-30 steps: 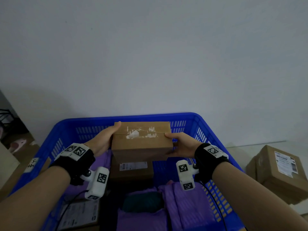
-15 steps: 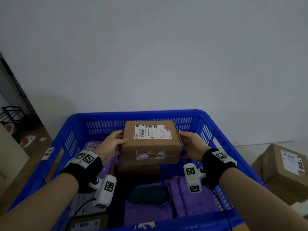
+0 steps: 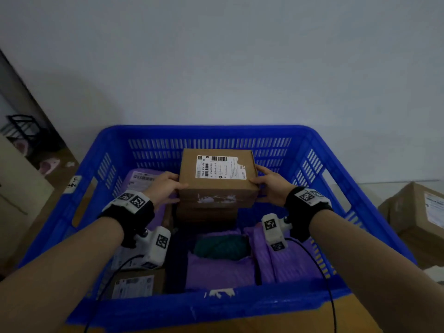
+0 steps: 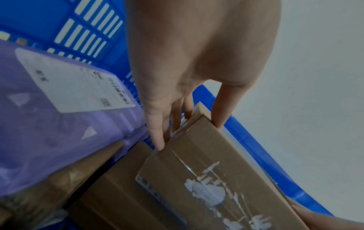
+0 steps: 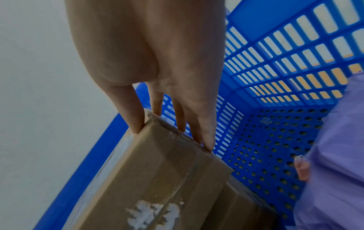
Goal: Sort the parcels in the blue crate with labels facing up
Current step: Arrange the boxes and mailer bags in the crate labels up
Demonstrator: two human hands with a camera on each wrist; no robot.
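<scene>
A brown cardboard box [image 3: 217, 179] is held between my two hands inside the blue crate [image 3: 209, 132], at its back middle. Its white shipping label [image 3: 219, 167] faces up, and the side with torn white tape faces me. My left hand [image 3: 165, 186] grips the box's left end and my right hand [image 3: 266, 183] grips the right end, each with the thumb on the top edge. The box sits on or just above another brown box [image 3: 206, 213]. The left wrist view shows my left hand [image 4: 187, 124] on the box [image 4: 206, 171]; the right wrist view shows my right hand [image 5: 173, 132] on the box [image 5: 167, 171].
A purple mailer [image 3: 141, 179] with its label up lies at the crate's back left. More purple bags [image 3: 283, 258] and a teal item [image 3: 221, 246] fill the front. A labelled brown box [image 3: 134, 284] sits front left. Cardboard boxes [image 3: 418, 212] stand outside on the right.
Both hands have turned the box so its label came up and the torn-tape side faces me. The box has gone down into the crate onto the other brown box.
</scene>
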